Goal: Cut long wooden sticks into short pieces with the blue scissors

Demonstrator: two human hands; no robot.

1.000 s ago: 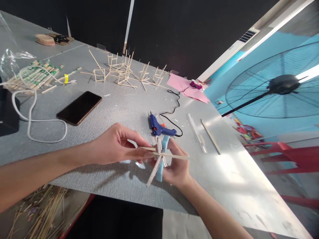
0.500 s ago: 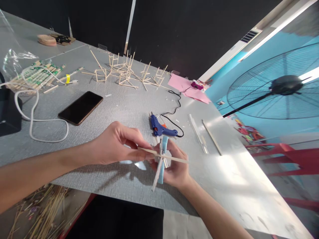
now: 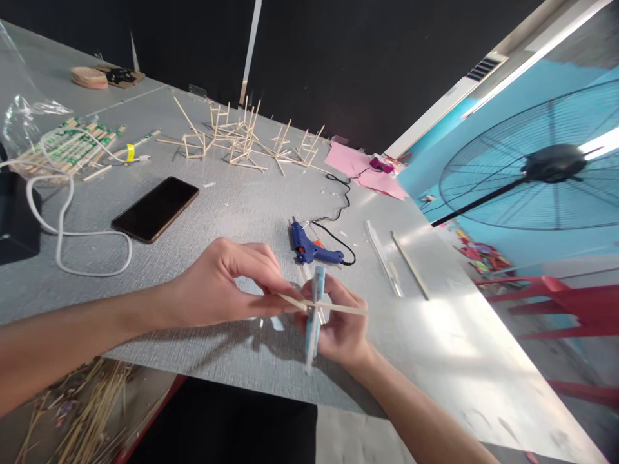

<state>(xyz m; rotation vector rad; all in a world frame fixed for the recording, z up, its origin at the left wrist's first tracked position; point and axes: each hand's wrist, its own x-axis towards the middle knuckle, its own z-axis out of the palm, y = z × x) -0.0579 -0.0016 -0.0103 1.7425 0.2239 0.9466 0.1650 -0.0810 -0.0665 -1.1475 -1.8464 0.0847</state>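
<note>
Above the near edge of the grey table [image 3: 251, 212], my left hand [image 3: 227, 287] pinches one end of a thin wooden stick [image 3: 338, 309] that lies crosswise. My right hand [image 3: 341, 325] is closed around an upright light blue flat piece [image 3: 316, 309] with another wooden stick against it; the two sticks form a cross. A blue glue gun [image 3: 312, 248] with a black cord lies on the table just beyond my hands.
A black phone [image 3: 155, 209] lies left of centre beside a white cable [image 3: 62, 225]. Stick frames [image 3: 236, 138] stand at the back, with pink paper [image 3: 360, 171] to their right. Packs of sticks [image 3: 62, 148] lie at the left. A large fan [image 3: 532, 171] stands right.
My right hand has turned the blue piece and its stick from a slant to nearly upright. My left hand's fingers have closed further over the crosswise stick.
</note>
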